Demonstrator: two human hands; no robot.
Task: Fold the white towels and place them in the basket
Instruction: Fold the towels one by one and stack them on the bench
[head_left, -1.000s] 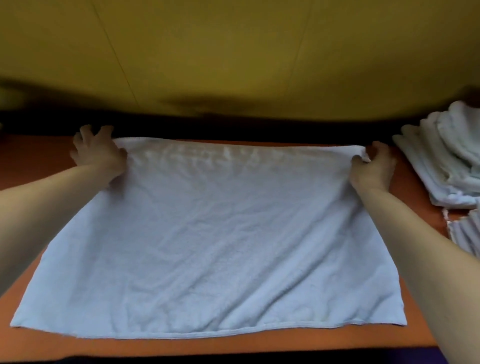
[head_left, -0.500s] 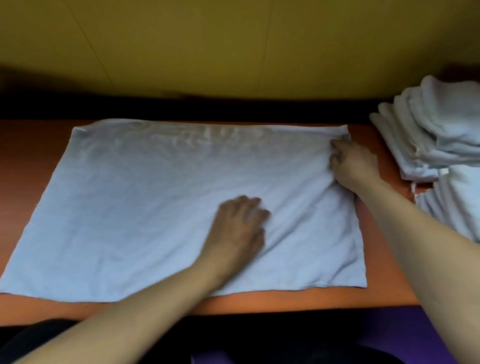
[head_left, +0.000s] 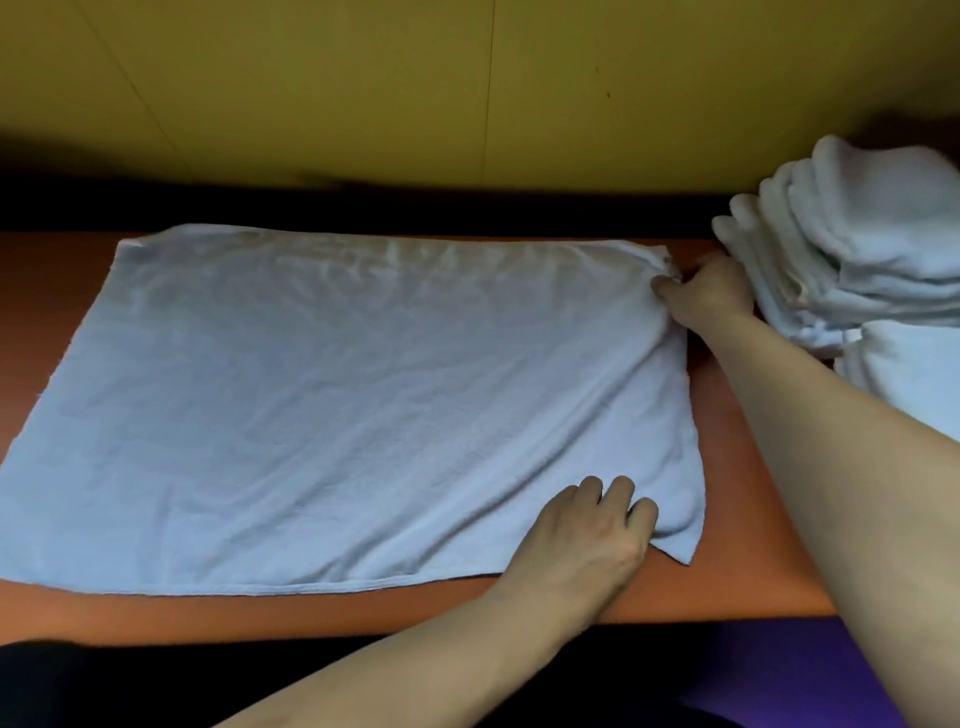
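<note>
A white towel (head_left: 353, 395) lies spread flat on the orange table (head_left: 748, 519). My right hand (head_left: 701, 291) pinches the towel's far right corner. My left hand (head_left: 587, 540) reaches across and closes on the near right corner, where the cloth bunches under the fingers. No basket is in view.
A pile of folded white towels (head_left: 862, 244) sits at the far right of the table, touching distance from my right hand. A second white stack (head_left: 914, 374) lies just in front of it. A yellow wall (head_left: 467, 88) runs behind the table.
My left hand has left the far left corner, crossed the towel's middle and reached the near right corner. My right hand stays at the far right corner.
</note>
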